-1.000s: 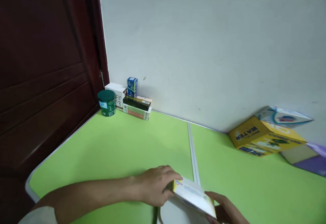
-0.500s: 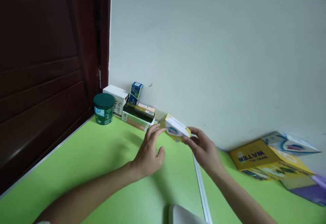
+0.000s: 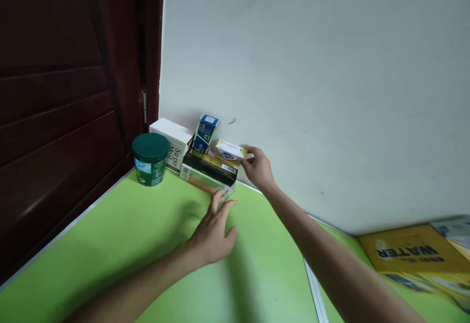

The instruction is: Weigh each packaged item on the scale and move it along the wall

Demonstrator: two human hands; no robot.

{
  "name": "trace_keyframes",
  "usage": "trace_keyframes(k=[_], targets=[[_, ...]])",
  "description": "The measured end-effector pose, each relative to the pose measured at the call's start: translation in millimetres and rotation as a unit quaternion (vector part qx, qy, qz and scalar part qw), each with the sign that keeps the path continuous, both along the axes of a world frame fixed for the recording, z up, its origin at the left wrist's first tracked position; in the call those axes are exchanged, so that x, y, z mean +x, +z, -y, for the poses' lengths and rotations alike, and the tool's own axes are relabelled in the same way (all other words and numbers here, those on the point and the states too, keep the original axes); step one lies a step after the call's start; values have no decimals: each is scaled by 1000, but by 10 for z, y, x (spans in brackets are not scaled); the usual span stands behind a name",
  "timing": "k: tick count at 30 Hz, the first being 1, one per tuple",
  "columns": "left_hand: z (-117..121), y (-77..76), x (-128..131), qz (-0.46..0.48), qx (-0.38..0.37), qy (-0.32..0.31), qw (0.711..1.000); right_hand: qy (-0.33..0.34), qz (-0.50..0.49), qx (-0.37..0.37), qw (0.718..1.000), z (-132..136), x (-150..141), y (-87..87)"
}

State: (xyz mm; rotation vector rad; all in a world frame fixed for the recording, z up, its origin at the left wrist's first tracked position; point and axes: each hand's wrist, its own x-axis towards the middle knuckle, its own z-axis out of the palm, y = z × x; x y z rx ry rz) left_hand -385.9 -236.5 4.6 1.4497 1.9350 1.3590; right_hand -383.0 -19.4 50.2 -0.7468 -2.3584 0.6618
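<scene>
My right hand [image 3: 258,166] is stretched out to the far corner and grips the end of a small yellow and white box [image 3: 229,149]. The box rests on top of a stack of flat boxes [image 3: 209,170] by the wall. My left hand [image 3: 214,232] hovers over the green table [image 3: 139,235] with its fingers spread and empty, fingertips near the front of the stack. A small blue box [image 3: 205,132] leans on the stack's back. A white box [image 3: 174,142] and a dark green tub [image 3: 150,159] stand to the left.
A dark wooden door [image 3: 66,93] runs along the table's left edge and a pale wall [image 3: 312,68] behind. Flattened yellow cartons [image 3: 414,257] marked WATER lie at the right. A white seam [image 3: 316,288] splits the tabletop.
The yellow and white box went from near me, in both hands, out to the corner stack. My left hand let go of it. My view swung left and closer.
</scene>
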Motion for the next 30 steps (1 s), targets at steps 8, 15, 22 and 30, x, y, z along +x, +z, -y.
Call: trace_keyframes(k=[8,15,22,30], targets=[[-274,-13,-402,-217,-58,80,971,46,120,185,974,-19,139,-96],[-399,-71,-439,-251,-94,99,958,135,88,111,981,-92,192,-237],[-416,-64,-440,-297,-116,112,941,119,78,32,989,-76,-17,-243],[-402,125,-446,-323,-152,122,926,105,100,-10,989,172,250,37]])
